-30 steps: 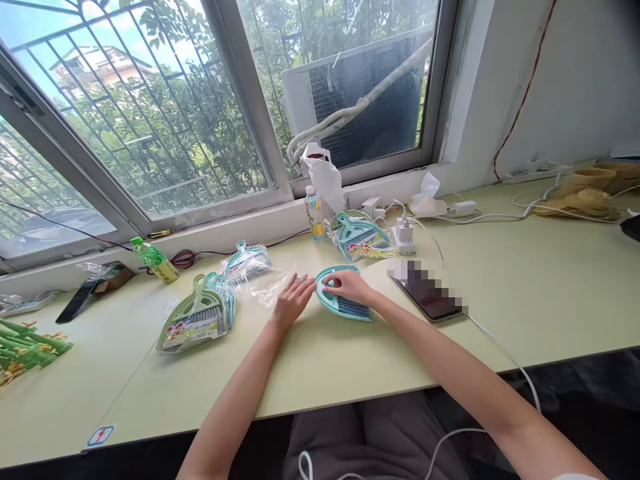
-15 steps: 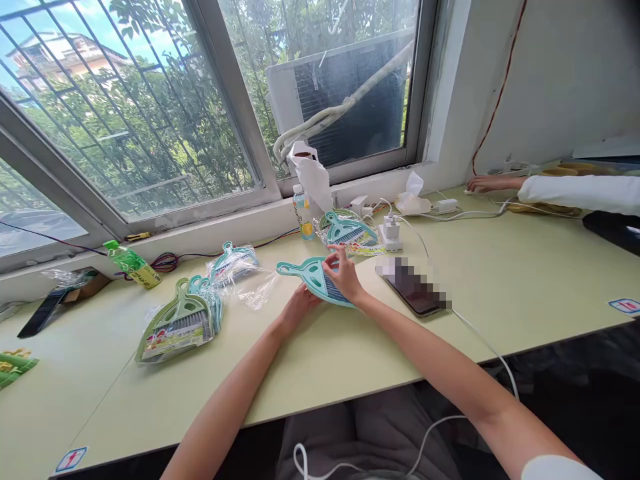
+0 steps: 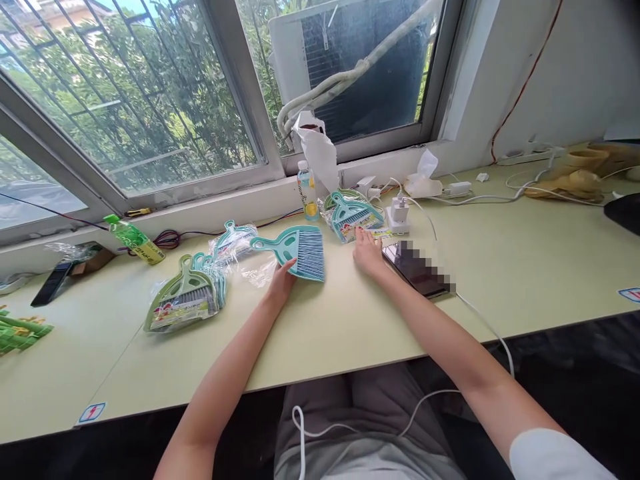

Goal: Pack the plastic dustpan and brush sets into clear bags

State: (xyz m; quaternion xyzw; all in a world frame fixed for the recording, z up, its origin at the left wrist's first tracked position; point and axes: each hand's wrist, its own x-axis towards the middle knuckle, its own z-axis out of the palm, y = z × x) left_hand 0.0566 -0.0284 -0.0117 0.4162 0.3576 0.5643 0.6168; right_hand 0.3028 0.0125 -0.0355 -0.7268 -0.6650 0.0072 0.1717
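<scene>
My left hand (image 3: 281,281) grips the lower edge of a teal dustpan (image 3: 284,245) with a matching brush (image 3: 310,253) nested in it, blue bristles facing up and to the right. The thumb lies over the edge, while the other fingers are hidden underneath. My right hand (image 3: 369,253) reaches flat over the table with its fingers stretched forward. Its fingertips are at the printed label cards (image 3: 387,233) in front of a wrapped teal dustpan set (image 3: 354,215); whether they grasp a card I cannot tell.
A phone (image 3: 417,270) lies beside my right wrist, near a white charger (image 3: 399,212) with cables. Wrapped dustpan sets (image 3: 183,303) are stacked at left, with loose clear film (image 3: 257,273) nearby. A green-capped bottle (image 3: 134,240) lies behind them; another bottle (image 3: 307,193) stands by the window.
My right hand has left the brush and moved right to the label cards. The dustpan set has tilted up in my left hand. The other person's arm at right is out of view.
</scene>
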